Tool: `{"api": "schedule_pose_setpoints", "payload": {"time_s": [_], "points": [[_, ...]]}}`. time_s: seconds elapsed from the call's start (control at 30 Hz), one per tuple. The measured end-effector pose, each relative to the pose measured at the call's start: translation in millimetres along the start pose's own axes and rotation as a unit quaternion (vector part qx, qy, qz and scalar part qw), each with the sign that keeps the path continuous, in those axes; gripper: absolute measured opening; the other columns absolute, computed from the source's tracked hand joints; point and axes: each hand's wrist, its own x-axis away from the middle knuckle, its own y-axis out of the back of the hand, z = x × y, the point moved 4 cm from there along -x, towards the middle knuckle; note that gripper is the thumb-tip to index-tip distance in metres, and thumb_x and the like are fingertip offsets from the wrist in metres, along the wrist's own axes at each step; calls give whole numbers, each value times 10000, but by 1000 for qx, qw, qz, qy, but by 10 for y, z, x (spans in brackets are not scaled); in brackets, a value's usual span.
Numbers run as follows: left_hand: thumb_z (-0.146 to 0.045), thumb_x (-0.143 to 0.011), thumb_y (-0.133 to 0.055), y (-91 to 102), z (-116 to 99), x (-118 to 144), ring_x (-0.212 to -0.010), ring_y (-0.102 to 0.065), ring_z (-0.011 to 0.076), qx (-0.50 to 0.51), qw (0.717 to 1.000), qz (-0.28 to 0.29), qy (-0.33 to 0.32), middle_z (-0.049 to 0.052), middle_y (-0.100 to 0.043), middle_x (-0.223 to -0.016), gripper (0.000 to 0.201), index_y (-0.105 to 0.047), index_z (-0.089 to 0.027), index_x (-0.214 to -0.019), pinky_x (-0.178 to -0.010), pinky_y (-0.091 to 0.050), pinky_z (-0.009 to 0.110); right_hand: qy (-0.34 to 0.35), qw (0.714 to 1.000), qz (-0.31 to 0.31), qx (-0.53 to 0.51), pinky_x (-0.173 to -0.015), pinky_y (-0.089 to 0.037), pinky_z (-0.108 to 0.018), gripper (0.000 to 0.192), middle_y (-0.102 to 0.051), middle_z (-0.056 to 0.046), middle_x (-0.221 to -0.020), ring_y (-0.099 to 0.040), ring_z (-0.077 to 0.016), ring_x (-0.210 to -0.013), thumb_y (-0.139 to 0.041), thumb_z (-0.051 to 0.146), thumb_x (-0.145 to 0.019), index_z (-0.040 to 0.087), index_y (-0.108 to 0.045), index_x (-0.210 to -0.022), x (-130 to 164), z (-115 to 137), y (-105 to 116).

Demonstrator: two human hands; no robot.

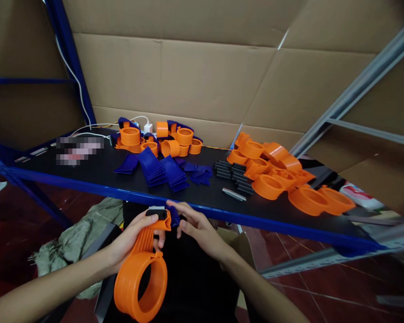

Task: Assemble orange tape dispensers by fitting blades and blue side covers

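- The left hand (134,240) is closed around the ribbed handle of an orange plastic tape dispenser with a large round ring (141,278); the ring hangs below the fingers, close to the person's lap and in front of the desk edge.
- The right hand (197,226) pinches a small dark blue plastic piece (174,217) against the top of the handle, its fingers closed on it, just right of the left thumb.
- A black-and-grey toothed cutter part (156,211) already sits at the handle's tip, between the two hands.
- Judging by this, the dispenser in hand looks partly assembled: cutter on, blue piece being seated, not clearly pressed home.
- Beyond the fingers, on the black desk with a blue front rim (97,190), lie stacks of dark blue flat plastic pieces (161,170).
- Farther back is a cluster of orange-and-blue finished-looking dispensers (155,139).
- Up and to the right of the hands lie a heap of bare orange ring bodies (283,175), small black ribbed parts (234,175) and a grey metal blade strip (234,194), so much seems left to do.
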Motion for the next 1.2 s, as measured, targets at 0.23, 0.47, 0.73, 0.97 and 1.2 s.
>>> {"api": "schedule_pose_setpoints", "payload": {"time_s": [0.23, 0.47, 0.73, 0.97, 1.2], "points": [[-325, -935, -592, -7, 15, 9, -545, -677, 156, -8, 1000, -2, 13, 77, -723, -706, 205, -583, -163, -1061, -529, -570, 239, 38, 999, -23, -13, -1015, -487, -377, 509, -624, -81, -1295, -620, -210, -1149, -797, 344, -809, 262, -621, -1280, 26, -103, 20], [-368, -909, -644, 41, -7, -46, -623, -686, 179, -33, 999, -32, 9, 88, -729, -776, 276, -597, -158, -1081, -587, -602, 296, 205, 937, -88, 269, -988, -514, -412, 398, -678, -86, -1243, -627, -223, -1158, -744, 263, -862, 261, -651, -1249, 69, 205, 16], [-389, -863, -696, 116, 61, -42, -491, -596, 143, -62, 996, -65, 32, -5, -632, -612, 255, -577, -199, -984, -533, -581, 306, 221, 895, -37, 387, -986, -516, -426, 463, -681, -89, -1238, -627, -225, -1138, -745, 264, -861, 277, -639, -1312, 66, 230, -17], [-382, -865, -676, 98, 49, -9, -438, -489, 107, -83, 994, -40, 52, -45, -544, -533, 241, -580, -179, -953, -539, -576, 314, 233, 878, -22, 417, -945, -548, -398, 509, -675, -97, -1223, -626, -213, -1114, -746, 277, -861, 267, -606, -1351, 114, 172, -41], [-392, -875, -657, 84, 48, 23, -432, -456, 97, -89, 994, -41, 42, -43, -525, -515, 227, -572, -182, -857, -518, -529, 272, 240, 872, -55, 423, -920, -564, -407, 552, -687, -98, -1206, -643, -224, -1081, -771, 306, -833, 287, -604, -1359, 131, 128, -70]]}}
